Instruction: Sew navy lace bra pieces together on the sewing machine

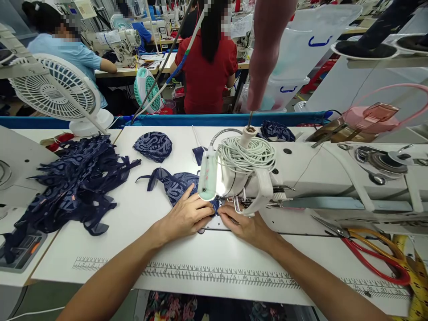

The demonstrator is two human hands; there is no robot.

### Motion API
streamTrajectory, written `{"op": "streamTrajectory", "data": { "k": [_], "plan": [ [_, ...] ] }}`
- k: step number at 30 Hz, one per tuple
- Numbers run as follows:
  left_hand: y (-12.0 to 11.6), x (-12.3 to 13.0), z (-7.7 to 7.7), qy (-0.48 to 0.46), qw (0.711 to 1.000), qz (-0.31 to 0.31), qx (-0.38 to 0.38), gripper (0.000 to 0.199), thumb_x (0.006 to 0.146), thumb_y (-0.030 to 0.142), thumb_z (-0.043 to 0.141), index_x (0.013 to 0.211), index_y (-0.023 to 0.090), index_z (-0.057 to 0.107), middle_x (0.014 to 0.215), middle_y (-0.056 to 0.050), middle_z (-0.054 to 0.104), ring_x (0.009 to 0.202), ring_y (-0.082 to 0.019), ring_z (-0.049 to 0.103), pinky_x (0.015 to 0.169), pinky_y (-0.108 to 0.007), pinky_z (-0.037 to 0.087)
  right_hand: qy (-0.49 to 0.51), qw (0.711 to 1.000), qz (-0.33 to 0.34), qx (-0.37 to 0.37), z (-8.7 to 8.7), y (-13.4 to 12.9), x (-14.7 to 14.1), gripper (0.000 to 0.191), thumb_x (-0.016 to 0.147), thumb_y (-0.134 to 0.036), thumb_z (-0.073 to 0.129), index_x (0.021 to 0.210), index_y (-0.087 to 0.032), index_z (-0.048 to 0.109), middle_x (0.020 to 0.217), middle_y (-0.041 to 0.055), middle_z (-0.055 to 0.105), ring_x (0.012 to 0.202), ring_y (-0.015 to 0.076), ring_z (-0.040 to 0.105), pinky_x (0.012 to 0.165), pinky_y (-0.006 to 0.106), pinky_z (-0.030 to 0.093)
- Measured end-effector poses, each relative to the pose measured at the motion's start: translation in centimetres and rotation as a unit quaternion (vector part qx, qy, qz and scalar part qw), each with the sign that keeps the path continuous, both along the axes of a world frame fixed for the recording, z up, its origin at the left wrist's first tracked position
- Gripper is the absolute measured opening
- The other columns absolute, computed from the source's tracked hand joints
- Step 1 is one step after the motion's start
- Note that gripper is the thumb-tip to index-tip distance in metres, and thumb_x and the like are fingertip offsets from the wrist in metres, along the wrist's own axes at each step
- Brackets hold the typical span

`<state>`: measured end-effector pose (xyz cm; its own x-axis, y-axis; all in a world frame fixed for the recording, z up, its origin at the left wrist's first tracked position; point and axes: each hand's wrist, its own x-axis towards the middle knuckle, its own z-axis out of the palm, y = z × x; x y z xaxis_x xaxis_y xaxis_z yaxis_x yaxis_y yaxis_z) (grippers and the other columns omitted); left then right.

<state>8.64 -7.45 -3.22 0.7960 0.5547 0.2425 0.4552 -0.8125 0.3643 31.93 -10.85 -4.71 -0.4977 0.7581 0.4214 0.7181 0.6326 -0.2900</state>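
Observation:
A navy patterned fabric piece with a loose strap-like end lies under the head of a white sewing machine. My left hand rests over it, its fingertips gathered on the cloth just left of the needle area. Close by on the right, my right hand has thumb and fingers closed at the fabric's edge, partly behind the machine's white guard. A lamp lights the spot between the hands. The needle tip and the exact finger contact are hidden.
Navy fabric strips are heaped at left, with a cup-shaped fabric piece beyond. Scissors and a yellow tape measure lie right. A white fan stands back left. A printed ruler runs along the front. People sit beyond.

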Motion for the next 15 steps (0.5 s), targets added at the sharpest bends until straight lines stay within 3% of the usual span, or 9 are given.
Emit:
{"op": "streamTrajectory", "data": {
  "k": [11, 15],
  "plan": [
    [0.1, -0.1, -0.2, 0.007, 0.999, -0.020, 0.042, 0.025, 0.095, 0.019, 0.049, 0.114, 0.025, 0.064, 0.099, -0.004, 0.066, 0.100, -0.019, 0.058, 0.104, -0.050, 0.038, 0.037, 0.995, 0.084, -0.038, 1.4, 0.6, 1.1, 0.029, 0.094, -0.013, 0.048, 0.108, -0.025, 0.070, 0.091, 0.0031, 0.071, 0.076, 0.0138, 0.061, 0.071, 0.026, 0.048],
    [0.1, -0.1, 0.0, 0.025, 0.998, -0.029, 0.044, 0.026, 0.096, 0.019, 0.047, 0.117, 0.023, 0.063, 0.102, -0.006, 0.065, 0.102, -0.020, 0.057, 0.102, -0.048, 0.040, 0.060, 0.994, 0.080, -0.049, 1.1, 0.5, 1.3, 0.030, 0.094, -0.015, 0.048, 0.111, -0.027, 0.070, 0.084, 0.0027, 0.069, 0.071, 0.0150, 0.058, 0.069, 0.029, 0.046]
  ]
}}
